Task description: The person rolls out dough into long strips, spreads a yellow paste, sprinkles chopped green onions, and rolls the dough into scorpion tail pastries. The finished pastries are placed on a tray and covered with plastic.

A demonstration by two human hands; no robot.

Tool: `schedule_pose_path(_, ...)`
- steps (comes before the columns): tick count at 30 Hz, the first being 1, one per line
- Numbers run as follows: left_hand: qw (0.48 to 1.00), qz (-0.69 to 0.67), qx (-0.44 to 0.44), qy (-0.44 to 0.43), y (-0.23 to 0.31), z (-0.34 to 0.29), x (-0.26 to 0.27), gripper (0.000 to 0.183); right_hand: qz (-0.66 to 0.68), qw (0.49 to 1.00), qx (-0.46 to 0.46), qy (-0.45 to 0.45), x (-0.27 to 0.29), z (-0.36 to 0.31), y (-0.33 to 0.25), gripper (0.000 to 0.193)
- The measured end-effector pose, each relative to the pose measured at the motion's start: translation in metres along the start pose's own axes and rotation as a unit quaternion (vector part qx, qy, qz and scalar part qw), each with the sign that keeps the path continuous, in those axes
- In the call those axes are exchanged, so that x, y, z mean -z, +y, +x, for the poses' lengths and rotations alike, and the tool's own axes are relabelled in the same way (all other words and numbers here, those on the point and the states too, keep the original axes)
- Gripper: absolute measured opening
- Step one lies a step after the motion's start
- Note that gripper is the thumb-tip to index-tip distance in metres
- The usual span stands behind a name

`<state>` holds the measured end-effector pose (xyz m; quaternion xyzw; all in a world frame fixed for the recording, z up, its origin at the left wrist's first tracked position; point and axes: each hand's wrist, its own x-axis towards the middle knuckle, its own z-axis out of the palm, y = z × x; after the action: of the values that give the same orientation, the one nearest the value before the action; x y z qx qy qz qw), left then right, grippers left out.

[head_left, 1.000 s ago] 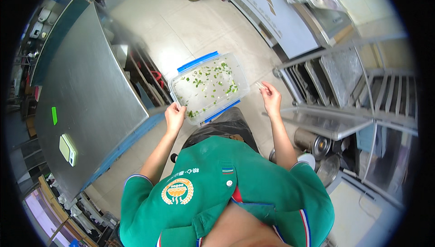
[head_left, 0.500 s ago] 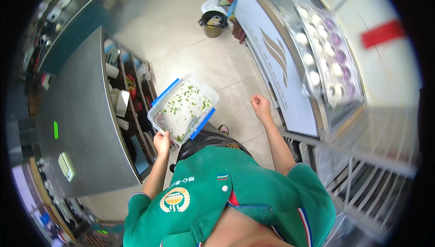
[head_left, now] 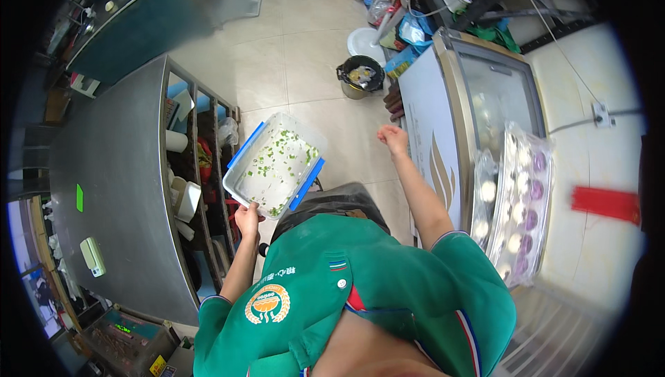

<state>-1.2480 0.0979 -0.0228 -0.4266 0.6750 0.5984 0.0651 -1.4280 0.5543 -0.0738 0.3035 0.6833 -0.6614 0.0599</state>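
My left hand point(head_left: 247, 219) grips the near corner of a clear plastic food box point(head_left: 239, 195) with blue clip flaps on two sides. The box has no lid on and is held out over the floor, tilted a little. Bits of chopped green onion point(head_left: 278, 155) lie scattered over its bottom and cling to its walls. On the right, my right hand point(head_left: 393, 139) hangs in the air in front of me, fingers curled in, nothing visible in it. It touches nothing and is nearest the white side of a display freezer point(head_left: 436, 135).
A steel-topped counter point(head_left: 125, 169) with a phone point(head_left: 92, 256) on it and stuffed shelves beneath runs along my left. Bagged trays of white and purple buns point(head_left: 516, 211) rest on the freezer at right. A black-lined bin point(head_left: 360, 78) stands ahead on the tiled floor point(head_left: 277, 51).
I have moved forward: the bin, freezer and bun trays now appear nearer. My left hand keeps its hold on the food box. The right hand is slightly higher, still curled.
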Motion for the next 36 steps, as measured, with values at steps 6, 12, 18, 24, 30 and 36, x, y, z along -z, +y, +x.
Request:
schedule_pose_path(6, 0.994, -0.085, 0.034, 0.060, 0.052, 0.015, -0.031, 0.019, 0.071, 0.990, -0.092, 0.075, -0.018, 0.152, -0.041, 0.005)
schedule_pose_path(12, 0.966, -0.103, 0.097, 0.215, 0.070, -0.003, -0.073, 0.015, 0.059, 0.981, -0.127, 0.136, -0.019, 0.305, -0.034, 0.007)
schedule_pose_path(18, 0.923, -0.120, 0.218, 0.293, 0.108, -0.054, -0.110, 0.021, -0.037, 0.975, -0.179, 0.126, -0.021, 0.394, -0.024, 0.009)
schedule_pose_path(24, 0.907, -0.176, 0.193, 0.331, 0.110, -0.097, -0.145, 0.018, -0.098, 0.979, -0.139, 0.111, -0.033, 0.426, 0.018, 0.013)
schedule_pose_path(30, 0.883, -0.261, 0.167, 0.353, 0.041, -0.124, -0.132, 0.013, -0.469, 0.846, 0.181, -0.178, -0.068, 0.418, 0.064, 0.025)
schedule_pose_path(36, 0.800, -0.386, 0.069, 0.454, -0.045, -0.203, -0.112, 0.012, -0.596, 0.562, 0.271, -0.505, -0.266, 0.268, 0.111, 0.020)
